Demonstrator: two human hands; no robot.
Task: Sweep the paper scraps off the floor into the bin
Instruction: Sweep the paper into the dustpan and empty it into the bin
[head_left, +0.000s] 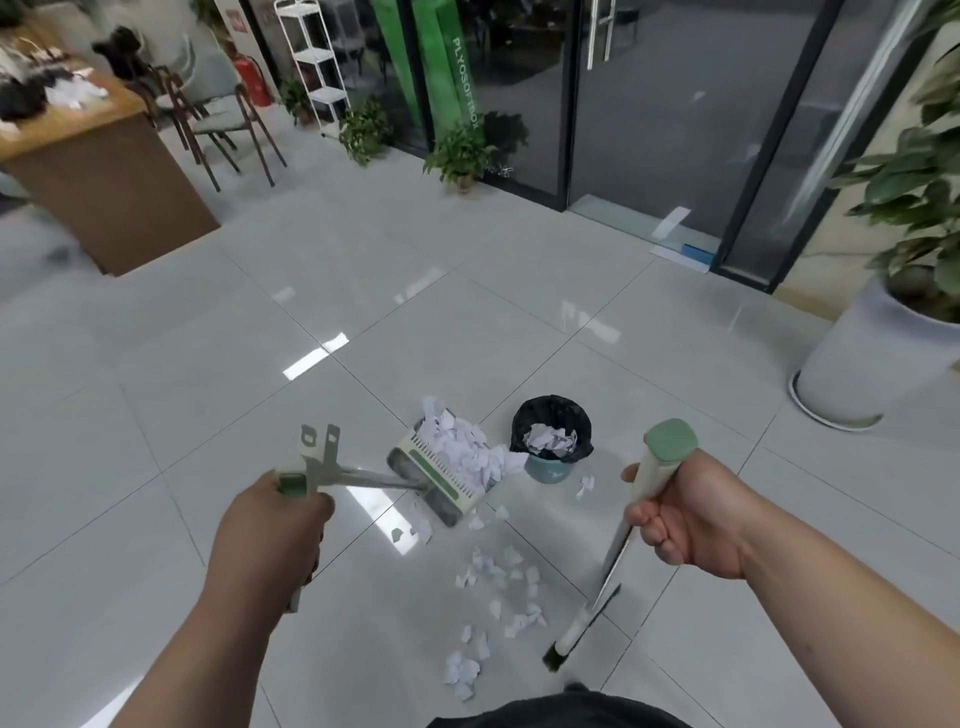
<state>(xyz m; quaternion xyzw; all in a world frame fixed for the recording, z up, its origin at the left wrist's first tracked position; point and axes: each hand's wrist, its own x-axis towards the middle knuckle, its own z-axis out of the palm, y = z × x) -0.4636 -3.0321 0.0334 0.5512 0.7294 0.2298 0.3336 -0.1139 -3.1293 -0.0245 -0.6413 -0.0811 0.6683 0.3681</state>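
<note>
White paper scraps (501, 582) lie scattered on the grey tiled floor (156, 415) between my hands, trailing toward my feet. A further heap sits in the dustpan (447, 467), raised and tilted just beside the bin (551, 441), which is lined in black and already holds some paper. My left hand (270, 525) is closed around the dustpan handle; my right hand (680, 512) is closed around the broom (618, 561) handle, its head resting right of the scraps. Step in hand, as I judge: emptying the pan. Next: tip it over the bin mouth, then sweep up the remainder.

Loaded dustpan (451, 470) beside bin (551, 439), scraps (498, 597) below
</note>
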